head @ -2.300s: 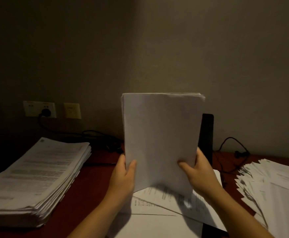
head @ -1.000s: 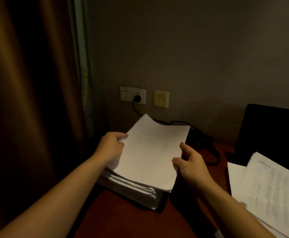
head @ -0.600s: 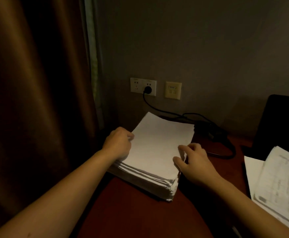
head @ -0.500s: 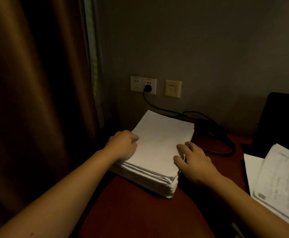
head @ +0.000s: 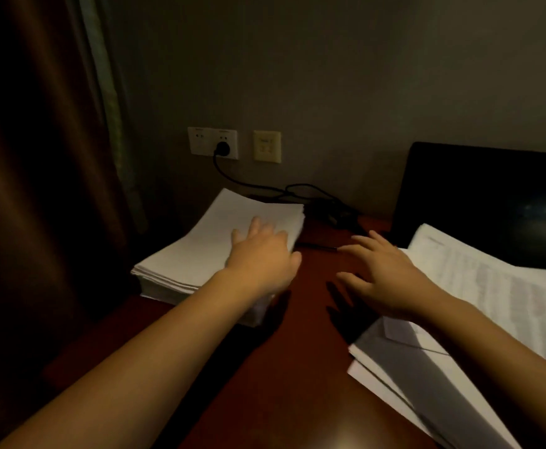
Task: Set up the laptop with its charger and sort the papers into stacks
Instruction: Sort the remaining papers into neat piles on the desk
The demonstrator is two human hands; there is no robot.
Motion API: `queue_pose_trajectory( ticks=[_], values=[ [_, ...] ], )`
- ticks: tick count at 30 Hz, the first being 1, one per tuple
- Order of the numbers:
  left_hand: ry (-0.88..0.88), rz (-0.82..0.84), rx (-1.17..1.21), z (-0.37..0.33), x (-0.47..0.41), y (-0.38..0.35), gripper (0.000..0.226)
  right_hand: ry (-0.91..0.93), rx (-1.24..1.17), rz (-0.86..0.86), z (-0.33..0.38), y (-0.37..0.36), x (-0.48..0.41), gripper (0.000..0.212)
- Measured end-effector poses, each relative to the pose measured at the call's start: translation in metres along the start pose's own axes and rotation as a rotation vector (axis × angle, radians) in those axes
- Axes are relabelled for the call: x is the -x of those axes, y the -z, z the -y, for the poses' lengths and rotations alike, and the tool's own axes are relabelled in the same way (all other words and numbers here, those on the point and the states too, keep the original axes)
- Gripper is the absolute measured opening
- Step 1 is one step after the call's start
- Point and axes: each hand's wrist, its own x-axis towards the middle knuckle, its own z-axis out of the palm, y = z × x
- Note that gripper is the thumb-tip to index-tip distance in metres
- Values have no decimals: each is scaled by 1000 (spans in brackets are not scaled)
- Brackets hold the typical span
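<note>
Left hand [head: 261, 254]: open, fingers straight, laid over the right side of the paper stack; contact too blurred to tell.
Right hand [head: 385, 277]: open, fingers spread, above bare tabletop [head: 297, 351] between the two paper piles, gripping nothing.
Paper stack [head: 206, 244]: thick, blank side up, at the far left corner of the tabletop.
Printed papers [head: 492, 286]: loose, overlapping, along the right edge.
Laptop [head: 485, 202]: dark screen upright at the far edge, behind the printed papers.
Charger cable [head: 242, 181]: plugged into the wall socket [head: 223, 147], running behind the stack toward the laptop.
Curtain [head: 38, 157]: brown, beyond the left edge.
</note>
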Motion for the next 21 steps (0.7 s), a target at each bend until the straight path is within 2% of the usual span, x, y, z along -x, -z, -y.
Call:
queue_pose_trajectory(
  ticks=[2,6,9,12,17,19,21],
  values=[
    [-97,-4,58,-38,5,-4,61,-66,12,-15,-29,5,28,58],
    [-236,137,127,-108,12,-29,63,-210,-7,28,-91,14,89,53],
    [-280,215,163,-135,14,-50,57,-321,-50,46,-129,19,117,59],
    [-267,231,200,-159,15,-66,67,-430,-17,121,-160,10,136,70],
    [-142,92,523,-164,17,-80,76,-377,-11,127,-170,-4,146,89],
    [-140,69,637,-156,15,-81,73,-331,-21,142,-168,-4,146,101],
    [-102,26,761,-150,14,-80,65,-309,-32,156,-167,-3,147,100]
  ],
)
